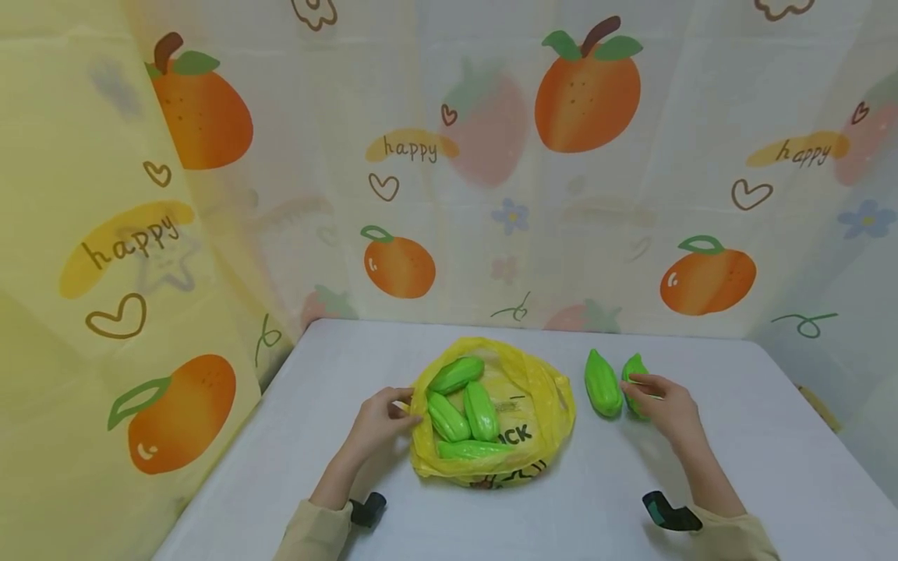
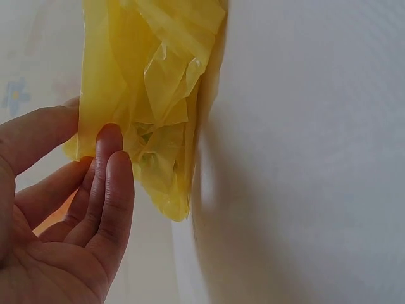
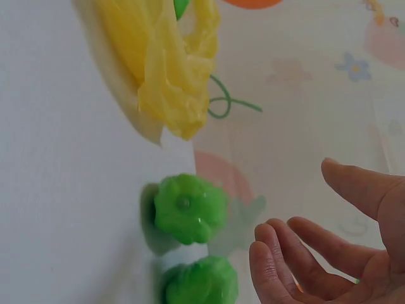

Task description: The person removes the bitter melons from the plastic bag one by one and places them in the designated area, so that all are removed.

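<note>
Left grip pinches the flimsy yellow bag, right grip holds nothing; green gourd looks slick, firm, so grab mid-body.

Crinkly, glossy plastic bag, shiny green vegetables, smooth matt tabletop

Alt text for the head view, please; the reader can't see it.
A person's left hand has its grip on a yellow plastic bag holding four green gourd-like objects. To its right on the white table, the right hand partly covers a loose one beside another. Fruit-print sheeting hangs behind.
</note>
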Demonstrator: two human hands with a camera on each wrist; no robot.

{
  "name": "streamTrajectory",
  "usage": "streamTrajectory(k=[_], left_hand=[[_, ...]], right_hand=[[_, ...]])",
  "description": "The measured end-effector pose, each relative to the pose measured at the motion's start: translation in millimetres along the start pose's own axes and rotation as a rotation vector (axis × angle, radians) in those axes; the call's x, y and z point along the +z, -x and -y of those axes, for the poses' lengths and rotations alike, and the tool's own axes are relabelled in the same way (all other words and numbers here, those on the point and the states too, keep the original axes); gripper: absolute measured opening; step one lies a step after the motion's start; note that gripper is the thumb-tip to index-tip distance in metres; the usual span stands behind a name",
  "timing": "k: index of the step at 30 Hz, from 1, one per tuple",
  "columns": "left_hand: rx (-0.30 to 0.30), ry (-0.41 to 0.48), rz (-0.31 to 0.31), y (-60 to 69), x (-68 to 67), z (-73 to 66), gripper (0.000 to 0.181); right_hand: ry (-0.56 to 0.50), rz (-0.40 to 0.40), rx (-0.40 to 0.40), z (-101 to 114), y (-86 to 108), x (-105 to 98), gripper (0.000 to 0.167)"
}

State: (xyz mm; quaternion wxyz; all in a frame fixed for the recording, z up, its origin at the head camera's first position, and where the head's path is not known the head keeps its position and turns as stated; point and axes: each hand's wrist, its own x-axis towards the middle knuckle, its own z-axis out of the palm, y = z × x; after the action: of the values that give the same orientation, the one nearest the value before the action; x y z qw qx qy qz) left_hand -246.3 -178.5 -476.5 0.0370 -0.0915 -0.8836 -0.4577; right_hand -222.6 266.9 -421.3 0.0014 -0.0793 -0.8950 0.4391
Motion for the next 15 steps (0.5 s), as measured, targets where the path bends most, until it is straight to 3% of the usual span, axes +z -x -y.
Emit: streamTrajectory(k=[15], left_hand=[[-0.034,-0.003,0.024,3.2,0.2,-1.1,0.048]], right_hand=[[-0.054,0.013,-0.073,18.6,-3.2,36.2,0.055]])
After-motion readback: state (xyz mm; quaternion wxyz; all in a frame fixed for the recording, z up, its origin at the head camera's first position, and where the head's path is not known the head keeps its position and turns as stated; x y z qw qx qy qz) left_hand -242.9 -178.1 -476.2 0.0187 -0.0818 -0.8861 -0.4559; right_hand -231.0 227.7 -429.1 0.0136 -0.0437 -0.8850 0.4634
